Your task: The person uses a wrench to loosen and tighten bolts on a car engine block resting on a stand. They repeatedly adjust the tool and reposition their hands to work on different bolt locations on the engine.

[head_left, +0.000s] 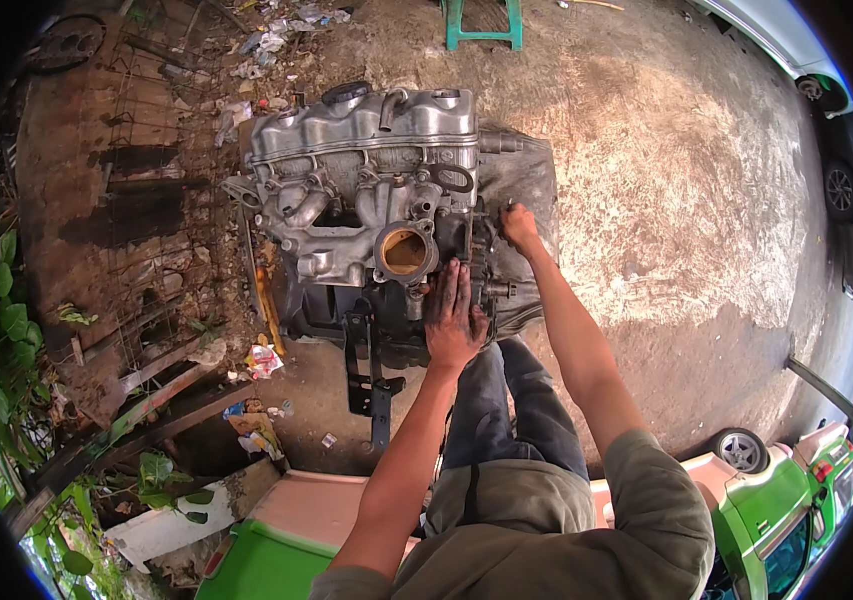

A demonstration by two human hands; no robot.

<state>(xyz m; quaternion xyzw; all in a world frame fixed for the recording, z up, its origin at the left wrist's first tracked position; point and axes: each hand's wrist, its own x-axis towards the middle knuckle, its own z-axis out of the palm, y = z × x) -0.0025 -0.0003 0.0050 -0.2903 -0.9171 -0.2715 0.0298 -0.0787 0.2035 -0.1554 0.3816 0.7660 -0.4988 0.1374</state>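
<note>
A grey metal car engine [361, 140] stands on the ground in front of me, with a dirty dark sheet [526, 180] partly under its right side. Its intake manifold [331, 245] faces me and ends in a round opening [406, 250] with a tan inside. My left hand [454, 320], smeared black, lies on the engine just below that opening, fingers stretched out. At the engine's right end, my right hand [520, 228] is closed; whatever it may hold is too small to tell. A black metal bracket [358, 365] juts toward me from the engine's near side.
A green plastic stool [484, 35] stands at the far edge. Wooden boards [151, 410], litter [264, 360] and leafy plants [11, 310] line the left. Behind me is a green and pink vehicle [286, 545]; a dark car's wheel [841, 190] shows far right.
</note>
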